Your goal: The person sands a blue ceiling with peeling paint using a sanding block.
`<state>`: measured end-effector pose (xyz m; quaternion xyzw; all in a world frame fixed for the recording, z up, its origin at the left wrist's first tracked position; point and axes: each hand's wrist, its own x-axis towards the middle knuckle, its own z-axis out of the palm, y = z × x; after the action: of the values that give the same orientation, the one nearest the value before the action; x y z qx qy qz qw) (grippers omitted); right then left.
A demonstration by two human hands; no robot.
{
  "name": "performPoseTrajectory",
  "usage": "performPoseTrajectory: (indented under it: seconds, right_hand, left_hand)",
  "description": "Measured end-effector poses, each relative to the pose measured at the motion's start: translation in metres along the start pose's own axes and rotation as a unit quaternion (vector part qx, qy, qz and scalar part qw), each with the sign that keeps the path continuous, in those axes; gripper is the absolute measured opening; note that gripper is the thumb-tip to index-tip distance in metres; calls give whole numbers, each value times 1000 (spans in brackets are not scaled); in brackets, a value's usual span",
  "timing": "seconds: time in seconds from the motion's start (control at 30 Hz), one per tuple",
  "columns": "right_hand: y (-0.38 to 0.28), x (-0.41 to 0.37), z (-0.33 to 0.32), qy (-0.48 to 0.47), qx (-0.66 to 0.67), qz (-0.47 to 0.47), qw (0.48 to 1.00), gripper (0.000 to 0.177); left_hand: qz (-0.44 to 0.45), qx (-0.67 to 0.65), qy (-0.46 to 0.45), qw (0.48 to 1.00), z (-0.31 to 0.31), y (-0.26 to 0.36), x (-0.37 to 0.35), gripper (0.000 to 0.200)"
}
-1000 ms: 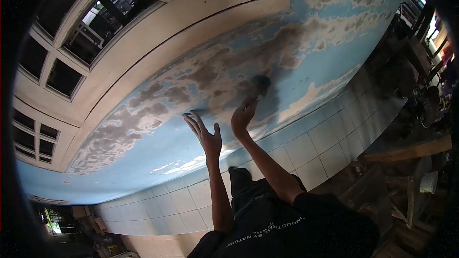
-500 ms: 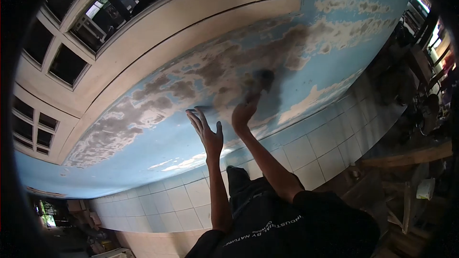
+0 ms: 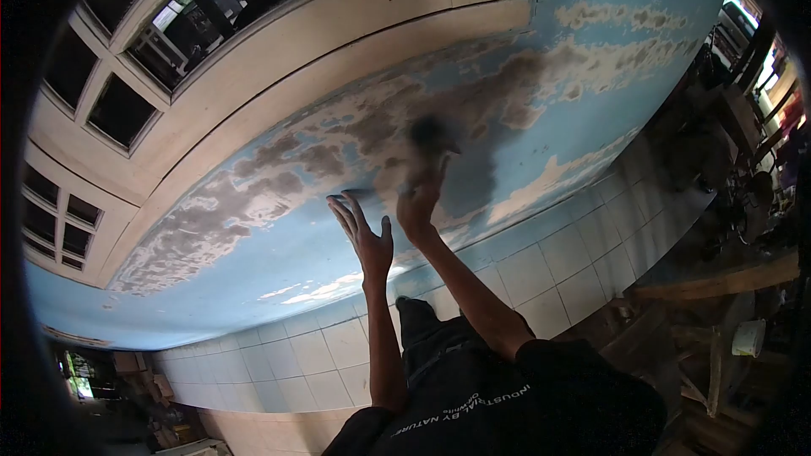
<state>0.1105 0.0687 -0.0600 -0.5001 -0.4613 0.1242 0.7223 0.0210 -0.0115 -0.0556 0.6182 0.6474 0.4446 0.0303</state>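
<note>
Left hand [image 3: 365, 235] flat on the blue wall [image 3: 591, 59], fingers spread apart, right hand [image 3: 418, 201] just beside it, fingers closed on a dark, blurred tool [image 3: 431, 137] held against the peeling paint [image 3: 279, 171], cream window frame [image 3: 279, 42] above, white tiles [image 3: 541, 262] below.

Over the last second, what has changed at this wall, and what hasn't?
The right hand has swept its dark tool, blurred by motion, leftward and slightly up across the peeling blue wall. It still grips the tool and has let nothing go. The left hand stays open, fingers spread against the wall, in the same spot.
</note>
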Motion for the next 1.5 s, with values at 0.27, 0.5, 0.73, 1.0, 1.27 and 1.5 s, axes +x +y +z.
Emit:
performPoseTrajectory:
  seconds: [0.27, 0.5, 0.73, 1.0, 1.27, 1.5]
  right_hand:
    - [56, 41, -31, -57, -163, -74, 982, 41]
    - [47, 41, -48, -289, -210, -315, 879, 40]
    - [47, 59, -37, -110, -185, -300, 929, 49]
    - [58, 43, -39, -231, -188, -334, 894, 46]
    - [16, 14, -15, -127, -74, -192, 970, 55]
    - [40, 35, -33, -179, -130, -271, 937, 39]
  left_hand:
    - [4, 9, -30, 999, -11, -1, -1, 92]
    - [9, 2, -22, 1000, -12, -4, -2, 92]
    - [-1, -7, -34, 999, -12, -3, -1, 92]
    - [-19, 1, -42, 999, -18, -1, 1, 95]
    - [-8, -33, 103, 994, -32, -7, 21, 97]
    - [-37, -51, 127, 990, -47, -7, 27, 97]
